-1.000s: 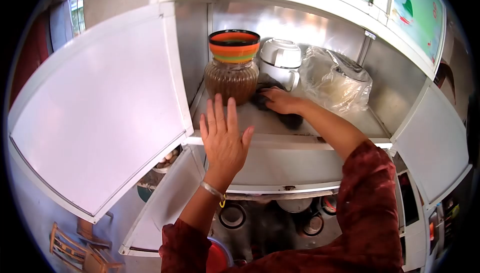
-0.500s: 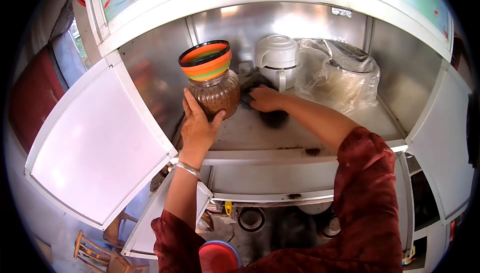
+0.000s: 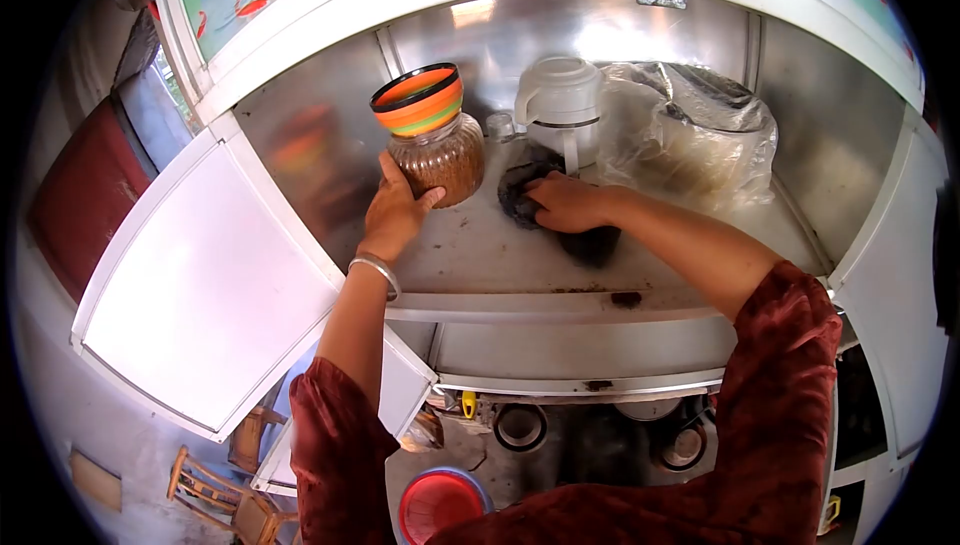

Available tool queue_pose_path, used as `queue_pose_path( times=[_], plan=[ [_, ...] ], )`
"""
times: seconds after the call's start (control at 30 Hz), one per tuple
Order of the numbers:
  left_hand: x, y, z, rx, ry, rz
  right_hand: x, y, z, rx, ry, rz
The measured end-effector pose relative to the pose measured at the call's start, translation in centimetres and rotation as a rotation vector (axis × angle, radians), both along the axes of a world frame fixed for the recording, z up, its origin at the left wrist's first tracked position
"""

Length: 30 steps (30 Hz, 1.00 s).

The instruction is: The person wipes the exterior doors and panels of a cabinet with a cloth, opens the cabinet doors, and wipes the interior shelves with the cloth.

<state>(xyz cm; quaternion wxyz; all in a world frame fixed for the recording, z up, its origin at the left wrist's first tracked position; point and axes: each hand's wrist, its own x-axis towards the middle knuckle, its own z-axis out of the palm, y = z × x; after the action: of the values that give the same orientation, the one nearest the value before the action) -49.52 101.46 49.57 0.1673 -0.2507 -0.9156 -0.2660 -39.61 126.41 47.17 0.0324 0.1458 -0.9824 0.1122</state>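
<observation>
My left hand (image 3: 398, 213) is against the lower left side of a ribbed glass jar (image 3: 445, 160) with brown contents, its thumb across the front. A striped orange and green bowl (image 3: 420, 105) rests tilted on top of the jar. My right hand (image 3: 572, 203) presses a dark cloth (image 3: 520, 195) onto the cabinet shelf (image 3: 480, 260), its fingers bent over the cloth. Just behind the cloth is a white lidded container (image 3: 562, 110) with a handle. Something round in a clear plastic bag (image 3: 700, 145) sits to the right.
A small glass (image 3: 500, 125) stands behind the jar. Dark crumbs lie along the shelf's front edge. White cabinet doors (image 3: 215, 285) hang open at both sides. Below are a red basin (image 3: 440, 507) and round stove burners (image 3: 520, 427). A wooden chair (image 3: 215, 490) is at lower left.
My left hand has gone from spread in front of the jar to holding its side. The jar with its bowl has shifted left along the shelf, away from the white container. The view has also shifted.
</observation>
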Motion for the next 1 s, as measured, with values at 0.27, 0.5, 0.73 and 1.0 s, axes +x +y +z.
queue_pose_path(
  times=[0.27, 0.5, 0.73, 1.0],
  plan=[
    [-2.0, 1.9, 1.0, -0.095, -0.029, 0.101, 0.4, 0.4, 0.0, -0.026, -0.016, 0.040],
    [-4.1, 3.2, 1.1, -0.150, -0.044, 0.174, 0.3, 0.4, 0.1, -0.051, -0.040, 0.033],
    [-6.7, 2.2, -0.6, 0.069, -0.077, 0.138, 0.2, -1.5, -0.1, -0.054, 0.045, 0.013],
    [6.8, -3.6, 1.4, 0.540, 0.187, -0.268, -6.2, -7.4, -0.7, -0.156, 0.145, 0.200]
  ],
)
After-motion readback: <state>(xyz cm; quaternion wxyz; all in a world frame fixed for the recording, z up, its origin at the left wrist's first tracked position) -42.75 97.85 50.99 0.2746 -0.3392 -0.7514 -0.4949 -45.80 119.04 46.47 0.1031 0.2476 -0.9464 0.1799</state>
